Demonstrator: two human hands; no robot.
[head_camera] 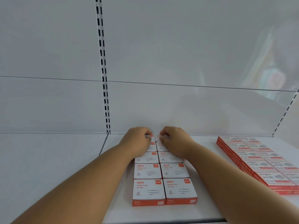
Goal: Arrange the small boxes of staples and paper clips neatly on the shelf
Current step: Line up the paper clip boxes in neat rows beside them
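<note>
Both hands reach to the shelf's back edge. The left hand (137, 139) curls its grip over the rearmost paper clip box (151, 137) of the left column; the right hand (174, 139) curls likewise over its neighbour (157, 137). Flat white-and-orange cardboard paper clip boxes (163, 180) form two tidy columns on the smooth white shelf (64, 159). Red staple boxes (257, 160) lie toward the right edge.

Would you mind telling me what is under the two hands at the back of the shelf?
The rearmost paper clip boxes; left hand and right hand cover most of them.
</note>
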